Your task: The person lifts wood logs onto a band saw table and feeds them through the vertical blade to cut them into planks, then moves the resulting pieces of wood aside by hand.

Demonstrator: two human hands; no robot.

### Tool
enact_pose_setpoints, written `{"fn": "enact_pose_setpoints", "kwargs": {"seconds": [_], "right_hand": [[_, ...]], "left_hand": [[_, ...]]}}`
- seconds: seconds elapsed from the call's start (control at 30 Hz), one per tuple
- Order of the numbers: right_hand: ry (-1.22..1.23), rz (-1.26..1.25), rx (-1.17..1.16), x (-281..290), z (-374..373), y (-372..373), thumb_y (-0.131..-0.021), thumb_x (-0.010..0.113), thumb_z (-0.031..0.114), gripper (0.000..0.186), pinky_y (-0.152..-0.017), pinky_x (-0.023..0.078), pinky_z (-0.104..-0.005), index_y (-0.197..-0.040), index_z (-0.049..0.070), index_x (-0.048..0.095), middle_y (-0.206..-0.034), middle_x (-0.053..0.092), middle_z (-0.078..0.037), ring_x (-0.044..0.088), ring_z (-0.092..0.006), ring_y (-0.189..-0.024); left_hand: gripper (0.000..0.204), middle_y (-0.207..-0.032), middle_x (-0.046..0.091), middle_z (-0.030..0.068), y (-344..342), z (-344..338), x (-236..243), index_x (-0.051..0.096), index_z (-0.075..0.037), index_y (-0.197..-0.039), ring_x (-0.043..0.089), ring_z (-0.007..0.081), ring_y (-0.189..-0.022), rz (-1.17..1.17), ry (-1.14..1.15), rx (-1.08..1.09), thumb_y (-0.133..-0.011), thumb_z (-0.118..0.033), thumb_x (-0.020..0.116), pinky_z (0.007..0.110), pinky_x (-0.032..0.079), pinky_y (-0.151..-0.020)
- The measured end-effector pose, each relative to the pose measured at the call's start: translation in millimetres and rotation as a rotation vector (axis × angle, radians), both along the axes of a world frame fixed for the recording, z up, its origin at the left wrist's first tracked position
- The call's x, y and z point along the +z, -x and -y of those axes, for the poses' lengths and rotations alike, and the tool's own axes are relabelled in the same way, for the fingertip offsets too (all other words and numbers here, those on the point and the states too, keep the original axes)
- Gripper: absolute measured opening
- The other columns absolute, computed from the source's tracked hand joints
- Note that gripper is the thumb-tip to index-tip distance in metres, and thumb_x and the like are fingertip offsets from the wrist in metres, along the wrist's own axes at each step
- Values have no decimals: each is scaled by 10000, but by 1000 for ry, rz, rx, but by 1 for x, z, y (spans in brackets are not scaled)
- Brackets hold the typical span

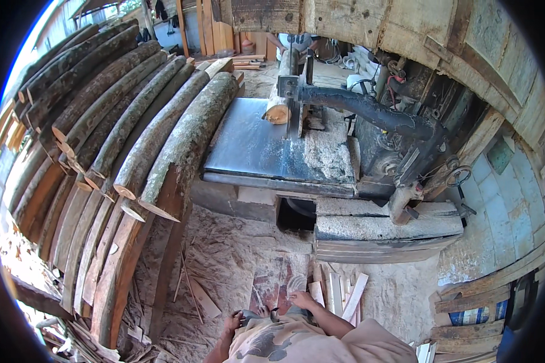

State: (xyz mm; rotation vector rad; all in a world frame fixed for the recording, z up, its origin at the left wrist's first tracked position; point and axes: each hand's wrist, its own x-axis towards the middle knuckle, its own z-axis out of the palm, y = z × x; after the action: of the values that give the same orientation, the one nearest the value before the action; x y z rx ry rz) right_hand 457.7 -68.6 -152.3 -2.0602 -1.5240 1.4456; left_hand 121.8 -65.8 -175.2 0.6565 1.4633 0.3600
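The person's left hand (234, 320) is at about half past six in the view, beside the waist of the pale shirt with a dark printed pattern (278, 345); its fingers are too small to tell whether it grips anything. The right hand (300, 299) lies between five and six o'clock, in front of the waist and partly curled; I cannot tell whether it holds something.

Just beyond the right hand, at five o'clock, are narrow, pale, straight-sawn wooden strips (355, 296) on the floor. A flat, worn reddish board (278, 275) dusted with sawdust lies at six o'clock.

Farther out, at four o'clock, a low stack of thick, dusty squared timbers (381, 228) sits before the machine. The smooth, blue-grey metal worktop (245, 139) spreads at eleven o'clock, its right part heaped with pale sawdust (328, 156). At twelve, a round log with a pale cut end (277, 113) lies on it, pointing toward the wearer. A thick, curved black metal arm (369, 109) reaches across from one o'clock, and a spoked metal handwheel (459, 176) stands at three.

A tall pile of rough-barked, half-sawn logs (195, 124) fills nine to eleven o'clock. A co-worker (293, 41) stands beyond the log at twelve.
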Motion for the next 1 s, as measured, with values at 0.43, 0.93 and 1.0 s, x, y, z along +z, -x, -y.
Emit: {"fn": "enact_pose_setpoints", "kwargs": {"seconds": [0.43,0.93,1.0], "right_hand": [[302,13,-484,-49,7,-14,-816,530,364,317,-584,511,-309,-969,117,656,-822,661,-61,637,-172,-686],[-297,-2,-534,59,-312,-112,-844,535,363,351,-632,490,-298,-1026,75,618,-815,656,-113,633,-192,-725],[-325,-312,-720,116,-370,-125,-856,522,418,453,-592,488,-279,-1122,53,560,-817,659,-56,617,-137,-698]], "left_hand": [[441,-871,648,78,48,-109,12,508,-54,-1172,603,166,-674,-219,71,-151,-870,-373,524,291,450,-532],[611,-907,630,154,-172,-415,116,532,27,-1100,590,220,-855,-208,-603,-140,-868,-531,437,310,446,-753],[649,-938,613,170,-207,-462,150,527,39,-1094,576,219,-870,-116,-701,21,-866,-558,414,298,424,-780]]}}
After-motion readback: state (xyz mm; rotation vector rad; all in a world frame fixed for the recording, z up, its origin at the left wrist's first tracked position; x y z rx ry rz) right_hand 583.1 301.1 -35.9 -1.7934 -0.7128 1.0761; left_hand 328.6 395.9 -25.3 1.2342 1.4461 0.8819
